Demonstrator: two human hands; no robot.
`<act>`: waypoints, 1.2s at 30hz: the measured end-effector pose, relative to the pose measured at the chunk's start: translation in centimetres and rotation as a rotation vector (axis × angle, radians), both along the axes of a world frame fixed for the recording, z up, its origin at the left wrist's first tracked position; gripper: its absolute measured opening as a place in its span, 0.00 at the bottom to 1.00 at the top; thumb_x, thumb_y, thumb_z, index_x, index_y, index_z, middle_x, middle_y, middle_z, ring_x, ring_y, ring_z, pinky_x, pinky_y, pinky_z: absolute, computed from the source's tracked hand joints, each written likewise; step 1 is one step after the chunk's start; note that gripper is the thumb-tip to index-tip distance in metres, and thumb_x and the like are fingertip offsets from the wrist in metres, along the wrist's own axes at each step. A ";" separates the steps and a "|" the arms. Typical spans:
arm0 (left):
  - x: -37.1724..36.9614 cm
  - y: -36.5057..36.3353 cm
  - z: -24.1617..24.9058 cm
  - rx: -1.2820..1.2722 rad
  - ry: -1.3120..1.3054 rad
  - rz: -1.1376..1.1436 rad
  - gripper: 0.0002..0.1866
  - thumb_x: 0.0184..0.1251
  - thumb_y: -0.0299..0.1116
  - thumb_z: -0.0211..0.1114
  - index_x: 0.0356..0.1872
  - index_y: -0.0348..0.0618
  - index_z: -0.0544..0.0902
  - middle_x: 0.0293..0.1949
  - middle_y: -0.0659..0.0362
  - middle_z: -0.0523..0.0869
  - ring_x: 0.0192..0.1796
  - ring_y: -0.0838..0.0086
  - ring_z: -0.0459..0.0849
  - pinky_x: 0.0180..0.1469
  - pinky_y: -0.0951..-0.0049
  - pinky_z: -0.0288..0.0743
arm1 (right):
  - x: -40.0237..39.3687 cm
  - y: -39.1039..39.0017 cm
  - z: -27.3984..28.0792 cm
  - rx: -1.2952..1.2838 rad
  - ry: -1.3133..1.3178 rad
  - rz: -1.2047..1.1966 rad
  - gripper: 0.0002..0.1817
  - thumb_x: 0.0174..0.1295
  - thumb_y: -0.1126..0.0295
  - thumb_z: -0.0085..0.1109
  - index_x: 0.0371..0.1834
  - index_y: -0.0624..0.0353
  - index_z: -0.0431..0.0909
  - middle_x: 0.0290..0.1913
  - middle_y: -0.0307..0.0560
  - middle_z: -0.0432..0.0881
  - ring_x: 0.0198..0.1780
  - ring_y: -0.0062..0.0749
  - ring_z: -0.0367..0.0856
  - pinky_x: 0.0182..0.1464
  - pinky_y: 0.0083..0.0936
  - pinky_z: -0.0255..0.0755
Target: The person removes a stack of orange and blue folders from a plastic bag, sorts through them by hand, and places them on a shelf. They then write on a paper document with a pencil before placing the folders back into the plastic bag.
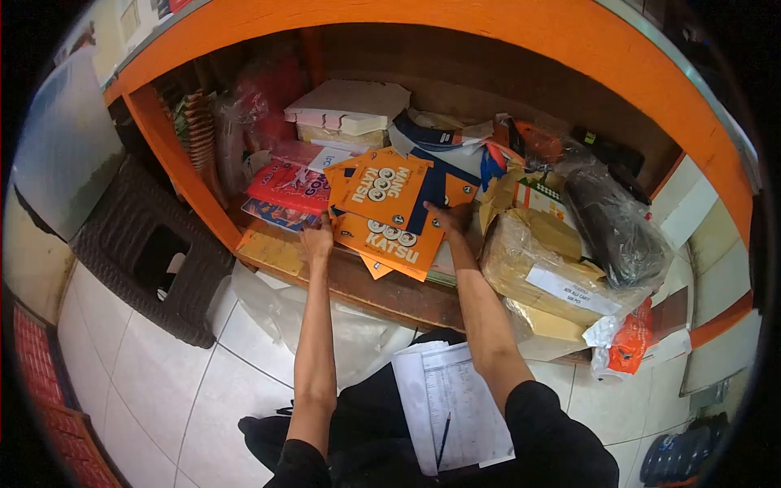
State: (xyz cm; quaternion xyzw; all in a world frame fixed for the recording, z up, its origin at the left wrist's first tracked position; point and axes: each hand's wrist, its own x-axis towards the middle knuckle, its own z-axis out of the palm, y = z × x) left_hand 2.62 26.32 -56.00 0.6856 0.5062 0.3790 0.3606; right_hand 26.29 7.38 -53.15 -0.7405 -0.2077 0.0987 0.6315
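Note:
Several orange printed sheets [382,189], lettered "MANG KATSU" with round faces and a dark blue band, lie piled at the shelf's front. At the pile's left edge, my left hand [317,237] is closed on the orange sheets, its fingertips partly hidden. My right hand [447,221] grips the pile's right side by the blue band, fingers bent over the edge. Beside my left hand are a red printed packet [286,185] and a blue printed sheet [272,213]. On my lap rest printed papers [447,398] with a pencil [443,439] across them.
Above the sheets stands a white stack of paper [348,102]. A plastic-wrapped brown parcel [541,256] with a white label sits right, near a black wrapped bundle [614,220]. A dark woven-look plastic stool [150,252] stands left. Clear plastic [301,325] lies below the orange shelf [415,293].

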 end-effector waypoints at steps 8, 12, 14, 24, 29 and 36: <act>5.6 4.1 -4.3 0.240 0.376 -0.160 0.43 0.58 0.69 0.56 0.53 0.31 0.78 0.60 0.43 0.77 0.63 0.52 0.73 0.61 0.47 0.64 | 1.4 -1.4 -3.8 0.297 0.195 0.254 0.36 0.41 0.67 0.81 0.56 0.60 0.73 0.53 0.48 0.79 0.53 0.33 0.79 0.52 0.31 0.74; 2.5 -0.6 5.6 -0.296 0.307 -0.487 0.29 0.62 0.50 0.66 0.58 0.41 0.76 0.52 0.49 0.84 0.53 0.66 0.83 0.52 0.64 0.77 | -1.9 -3.1 0.1 0.123 0.188 0.326 0.34 0.42 0.71 0.80 0.55 0.58 0.74 0.51 0.44 0.81 0.52 0.32 0.79 0.53 0.30 0.74; 0.8 -0.2 3.6 -0.308 0.006 -0.628 0.27 0.62 0.44 0.68 0.57 0.39 0.76 0.51 0.52 0.84 0.49 0.70 0.84 0.48 0.69 0.79 | -1.7 -3.4 -0.9 0.104 0.198 0.348 0.32 0.43 0.72 0.79 0.54 0.57 0.74 0.49 0.42 0.82 0.51 0.32 0.79 0.54 0.29 0.74; -10.7 -4.5 -2.0 -0.811 -0.623 -0.565 0.29 0.65 0.35 0.64 0.65 0.40 0.65 0.58 0.52 0.79 0.58 0.65 0.80 0.56 0.65 0.79 | -7.2 -4.8 -2.1 -0.003 0.169 0.636 0.38 0.42 0.66 0.79 0.59 0.58 0.73 0.51 0.43 0.81 0.51 0.28 0.79 0.53 0.26 0.73; -19.9 -10.5 -3.3 -0.474 -0.747 -0.457 0.29 0.60 0.27 0.68 0.62 0.36 0.69 0.57 0.53 0.79 0.56 0.66 0.81 0.58 0.64 0.78 | -13.4 -4.7 0.7 0.200 0.275 0.741 0.43 0.40 0.63 0.82 0.61 0.59 0.68 0.58 0.43 0.76 0.54 0.30 0.78 0.57 0.28 0.73; -34.0 -12.5 -3.7 -0.259 -0.290 -0.190 0.31 0.48 0.28 0.78 0.54 0.36 0.73 0.44 0.53 0.85 0.41 0.70 0.85 0.43 0.70 0.81 | -23.6 -1.4 -2.3 0.267 0.210 0.992 0.31 0.41 0.71 0.80 0.50 0.63 0.76 0.45 0.42 0.84 0.44 0.27 0.82 0.49 0.26 0.78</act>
